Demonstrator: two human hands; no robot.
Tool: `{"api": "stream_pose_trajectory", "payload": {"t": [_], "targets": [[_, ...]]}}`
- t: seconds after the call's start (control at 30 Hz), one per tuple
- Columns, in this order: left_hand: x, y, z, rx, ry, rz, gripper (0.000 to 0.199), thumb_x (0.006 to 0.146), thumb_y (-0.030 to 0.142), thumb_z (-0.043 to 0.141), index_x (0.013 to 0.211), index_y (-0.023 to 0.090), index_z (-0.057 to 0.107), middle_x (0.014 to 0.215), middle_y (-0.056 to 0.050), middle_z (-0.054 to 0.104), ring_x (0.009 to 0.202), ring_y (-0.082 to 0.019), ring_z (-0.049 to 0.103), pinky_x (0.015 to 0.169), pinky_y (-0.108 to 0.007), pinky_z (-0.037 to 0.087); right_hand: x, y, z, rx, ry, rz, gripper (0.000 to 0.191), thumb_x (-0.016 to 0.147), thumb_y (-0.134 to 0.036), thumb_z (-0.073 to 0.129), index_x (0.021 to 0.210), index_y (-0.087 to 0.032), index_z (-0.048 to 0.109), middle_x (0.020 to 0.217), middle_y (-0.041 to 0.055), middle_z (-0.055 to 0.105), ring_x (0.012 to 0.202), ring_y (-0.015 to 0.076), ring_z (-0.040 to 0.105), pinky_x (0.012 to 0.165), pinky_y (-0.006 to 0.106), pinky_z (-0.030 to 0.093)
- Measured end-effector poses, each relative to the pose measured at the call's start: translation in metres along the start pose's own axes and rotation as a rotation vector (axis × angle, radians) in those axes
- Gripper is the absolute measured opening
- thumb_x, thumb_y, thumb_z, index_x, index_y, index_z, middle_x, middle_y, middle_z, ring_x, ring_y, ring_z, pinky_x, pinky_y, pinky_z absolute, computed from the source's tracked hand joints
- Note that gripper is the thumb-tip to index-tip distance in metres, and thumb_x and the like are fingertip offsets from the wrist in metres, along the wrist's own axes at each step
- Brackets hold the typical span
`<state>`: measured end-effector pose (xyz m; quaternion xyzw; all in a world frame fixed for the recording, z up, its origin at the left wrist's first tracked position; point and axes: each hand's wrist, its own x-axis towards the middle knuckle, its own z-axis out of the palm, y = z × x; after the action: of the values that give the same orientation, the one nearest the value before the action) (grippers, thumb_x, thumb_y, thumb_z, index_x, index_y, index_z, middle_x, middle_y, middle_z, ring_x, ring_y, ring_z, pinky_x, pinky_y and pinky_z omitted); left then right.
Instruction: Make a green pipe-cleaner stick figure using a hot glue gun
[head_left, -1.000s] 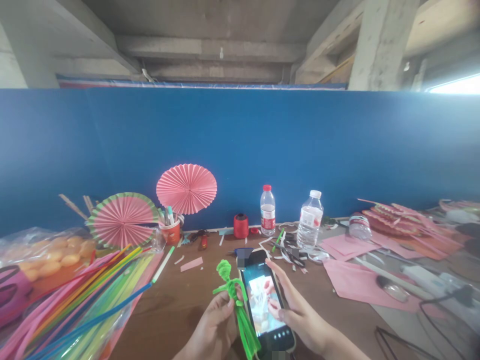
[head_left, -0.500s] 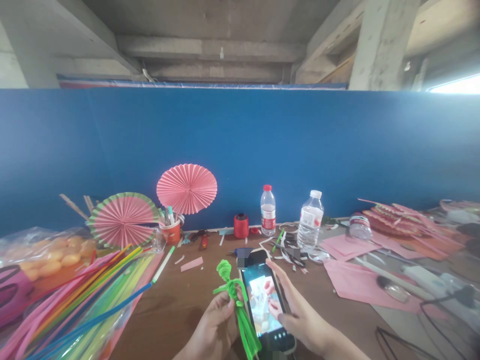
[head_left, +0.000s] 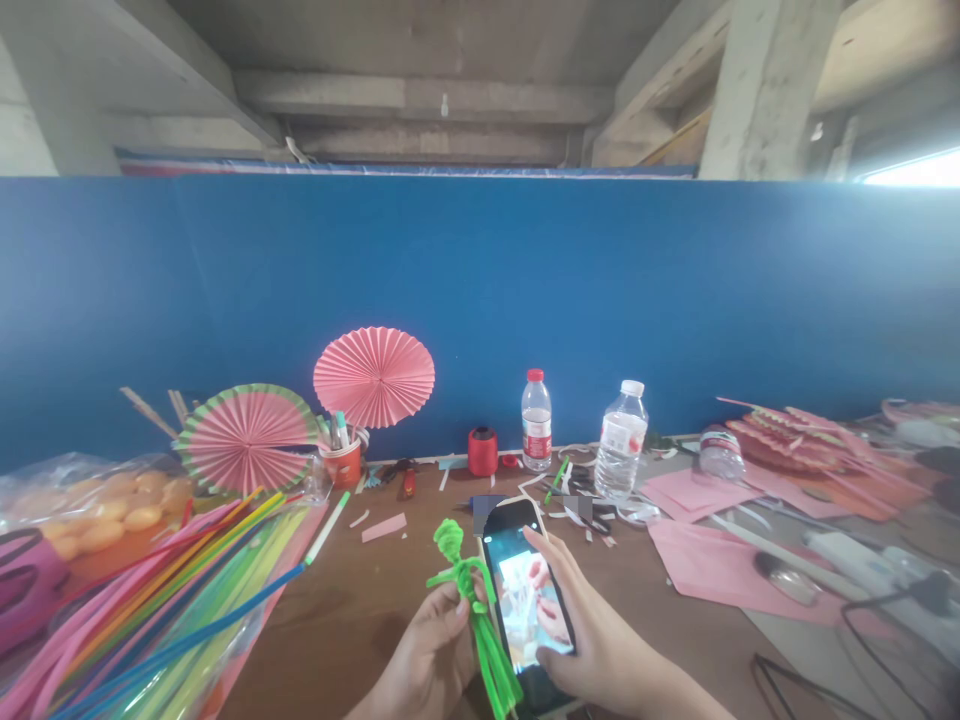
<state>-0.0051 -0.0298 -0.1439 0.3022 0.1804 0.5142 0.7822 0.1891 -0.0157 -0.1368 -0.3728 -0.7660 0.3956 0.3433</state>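
Observation:
My left hand [head_left: 431,640] pinches a bright green pipe-cleaner doll [head_left: 472,590], upright and leaning slightly left. The doll has a coiled head, two thin arms and a long bundle of strands hanging down. Just right of it, a smartphone [head_left: 521,580] is tilted toward me, its lit screen showing hands with pale material. My right hand [head_left: 589,620] lies over the phone's right side, fingers apart. Its index finger crosses the upper screen and its thumb is over the lower part. What supports the phone from below is hidden.
Colourful pipe cleaners [head_left: 180,600] fill the left side, near a pleated pink fan [head_left: 251,440] and a cup of pens [head_left: 343,462]. A red thread spool [head_left: 482,453], a red-capped bottle [head_left: 536,425] and a white-capped bottle [head_left: 621,440] stand behind. Pink paper [head_left: 720,570] lies right.
My right hand has shifted left over the phone, its index finger and thumb now further across the screen. The left hand and the green doll stay where they were.

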Motion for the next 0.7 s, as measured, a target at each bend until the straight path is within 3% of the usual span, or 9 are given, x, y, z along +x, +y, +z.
{"api": "stream_pose_trajectory", "payload": {"t": [0.13, 0.27, 0.37, 0.47, 0.63, 0.7], "targets": [[0.001, -0.002, -0.006, -0.011, -0.013, 0.003, 0.011, 0.076, 0.016, 0.053, 0.079, 0.014, 0.063, 0.085, -0.009, 0.066, 0.084, -0.024, 0.062, 0.085, -0.04, 0.04, 0.0, 0.001, -0.004, 0.212, 0.004, 0.061, 0.078, 0.066, -0.009, 0.041, 0.135, -0.031, 0.013, 0.142, 0.0001, 0.01, 0.128, 0.02, 0.019, 0.097, 0.035, 0.034], [0.003, -0.004, -0.01, -0.033, -0.006, 0.012, 0.012, 0.077, 0.016, 0.051, 0.079, 0.014, 0.062, 0.086, -0.01, 0.065, 0.085, -0.025, 0.061, 0.085, -0.041, 0.04, 0.0, 0.004, -0.004, 0.266, 0.012, 0.051, 0.077, 0.067, -0.007, 0.041, 0.134, -0.033, 0.015, 0.144, -0.005, 0.005, 0.132, 0.0174, 0.003, 0.1, 0.035, 0.03], [0.003, -0.004, -0.011, -0.028, -0.028, 0.004, 0.012, 0.078, 0.017, 0.051, 0.08, 0.014, 0.062, 0.083, -0.01, 0.066, 0.085, -0.025, 0.061, 0.084, -0.042, 0.04, 0.0, 0.004, -0.002, 0.365, -0.007, 0.058, 0.076, 0.068, -0.006, 0.04, 0.134, -0.033, 0.014, 0.144, -0.0061, 0.001, 0.132, 0.0176, 0.003, 0.096, 0.034, 0.036], [0.003, -0.003, -0.011, -0.007, -0.02, -0.01, 0.012, 0.078, 0.016, 0.051, 0.08, 0.014, 0.063, 0.082, -0.01, 0.066, 0.083, -0.025, 0.062, 0.083, -0.042, 0.04, 0.001, 0.006, -0.001, 0.344, 0.004, 0.067, 0.078, 0.066, -0.004, 0.038, 0.135, -0.032, 0.014, 0.144, -0.0061, 0.001, 0.132, 0.0182, 0.004, 0.098, 0.036, 0.034], [0.002, -0.002, -0.008, -0.006, -0.01, -0.013, 0.01, 0.076, 0.017, 0.054, 0.08, 0.013, 0.063, 0.081, -0.01, 0.066, 0.08, -0.024, 0.063, 0.082, -0.041, 0.041, 0.001, 0.012, -0.003, 0.13, 0.05, 0.028, 0.085, 0.059, 0.0, 0.036, 0.135, -0.031, 0.015, 0.143, -0.0046, 0.014, 0.132, 0.0162, 0.009, 0.107, 0.038, 0.008], [0.001, -0.002, -0.007, -0.008, 0.013, -0.009, 0.01, 0.075, 0.017, 0.055, 0.079, 0.014, 0.063, 0.08, -0.01, 0.066, 0.079, -0.024, 0.063, 0.081, -0.041, 0.042, 0.001, 0.012, -0.004, 0.072, 0.055, 0.016, 0.086, 0.058, 0.002, 0.035, 0.135, -0.03, 0.015, 0.142, -0.0031, 0.017, 0.132, 0.0159, 0.01, 0.108, 0.037, 0.005]]}}
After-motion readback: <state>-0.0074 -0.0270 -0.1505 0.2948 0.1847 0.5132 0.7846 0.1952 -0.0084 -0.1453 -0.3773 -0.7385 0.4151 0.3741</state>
